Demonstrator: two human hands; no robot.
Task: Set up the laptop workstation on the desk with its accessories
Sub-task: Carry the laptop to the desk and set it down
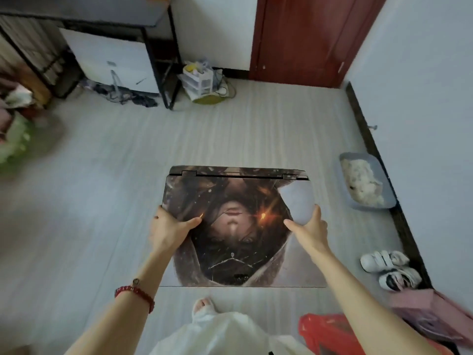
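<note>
I carry a closed laptop flat in the air above the floor, its lid covered by a dark printed picture and its hinge edge facing away from me. My left hand grips its left edge, thumb on the lid. My right hand grips the right edge the same way. The desk, dark-topped with a black metal frame, stands at the far upper left, well away from the laptop.
A small plastic drawer unit with cables sits by the desk leg. A red-brown door is ahead. Along the right wall lie a grey litter tray, white shoes, and pink and red bags. Clothes pile at left.
</note>
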